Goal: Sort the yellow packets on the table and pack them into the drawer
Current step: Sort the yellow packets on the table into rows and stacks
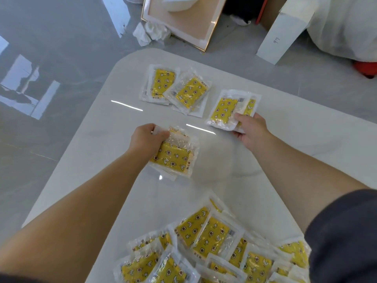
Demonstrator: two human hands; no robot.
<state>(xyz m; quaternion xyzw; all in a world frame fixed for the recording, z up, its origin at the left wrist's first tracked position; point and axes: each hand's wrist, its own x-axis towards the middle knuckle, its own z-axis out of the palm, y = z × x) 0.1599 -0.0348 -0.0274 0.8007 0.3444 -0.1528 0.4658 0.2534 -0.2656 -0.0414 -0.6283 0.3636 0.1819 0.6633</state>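
Clearly light and crinkly, the packets (212, 237) lay scattered on the tabletop (102, 152). Left hand (146, 137) pinched one slippery stack (175, 156) by its clear edge; right hand (252, 124) gripped another (224, 110) by a corner. Print on them was unreadable; a white box (283, 35) showed "97".

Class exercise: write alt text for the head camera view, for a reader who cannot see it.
Two bare hands each grip yellow packets over a white table: the left hand one small stack, the right hand another. More packets lie beyond and heaped nearest the camera.
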